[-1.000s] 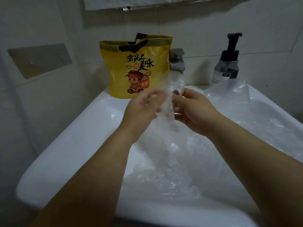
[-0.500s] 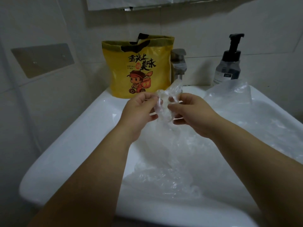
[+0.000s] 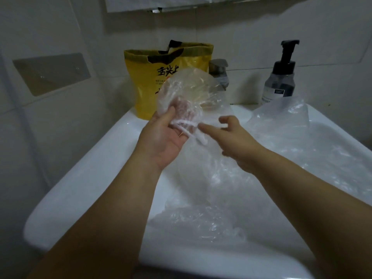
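A clear plastic cover [image 3: 193, 87] with a white elastic rim billows over the fingers of my left hand [image 3: 163, 137], above the white sink [image 3: 90, 178]. That hand is palm up, its fingers tucked inside the cover and its thumb pressing the plastic from outside. My right hand [image 3: 233, 137] hovers just right of the rim, index finger stretched toward it and thumb raised, holding nothing. More crumpled clear plastic [image 3: 201, 218] lies in the basin under both hands.
A yellow printed bag [image 3: 145, 85] stands at the back of the sink, next to a grey faucet [image 3: 219, 75]. A dark pump bottle [image 3: 279, 81] is at the back right, with a clear plastic sheet [image 3: 281, 115] heaped in front of it. Tiled walls close in on the left and behind.
Both hands were pinching a bunched piece of plastic together. Now the cover has spread open over my left fingers, my left palm has turned up, and my right hand has let go.
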Available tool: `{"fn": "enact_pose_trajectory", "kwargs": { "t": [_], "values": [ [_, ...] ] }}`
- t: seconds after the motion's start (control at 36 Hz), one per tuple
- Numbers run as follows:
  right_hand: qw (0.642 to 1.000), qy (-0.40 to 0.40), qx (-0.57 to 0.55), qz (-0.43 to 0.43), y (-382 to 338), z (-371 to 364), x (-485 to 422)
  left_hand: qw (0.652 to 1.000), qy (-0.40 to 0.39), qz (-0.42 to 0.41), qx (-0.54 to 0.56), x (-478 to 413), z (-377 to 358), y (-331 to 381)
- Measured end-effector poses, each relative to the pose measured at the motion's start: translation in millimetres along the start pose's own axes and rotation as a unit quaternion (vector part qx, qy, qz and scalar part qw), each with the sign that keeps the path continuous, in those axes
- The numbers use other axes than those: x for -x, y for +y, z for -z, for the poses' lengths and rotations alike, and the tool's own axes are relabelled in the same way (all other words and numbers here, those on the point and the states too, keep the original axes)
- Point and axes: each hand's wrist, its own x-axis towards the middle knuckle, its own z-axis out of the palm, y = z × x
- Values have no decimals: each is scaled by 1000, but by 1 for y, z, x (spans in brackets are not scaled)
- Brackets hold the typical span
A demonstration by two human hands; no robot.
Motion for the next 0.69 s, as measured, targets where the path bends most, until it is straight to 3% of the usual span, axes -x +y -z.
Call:
{"fn": "enact_pose_trajectory", "kwargs": {
  "t": [0.08,0.17,0.28,0.36,0.5,0.58,0.69],
  "values": [
    [978,-60,-123,-157,-5,0,4,999,-9,1,47,1,-1,1],
    [933,-130,-234,-239,-9,-1,6,997,-30,3,64,2,-2,1],
    [894,-144,-360,-225,-15,-2,4,996,-58,11,70,6,-5,1],
    [877,-161,-395,-219,-15,2,4,994,-74,12,74,9,-7,2],
    [881,-107,-425,-180,-20,6,2,996,-63,20,56,10,-9,2],
    [886,-59,-432,-157,-18,10,-3,998,-17,28,47,5,-4,3],
    [882,-61,-442,-149,-15,16,-5,999,32,22,37,1,3,8]
  ]
}}
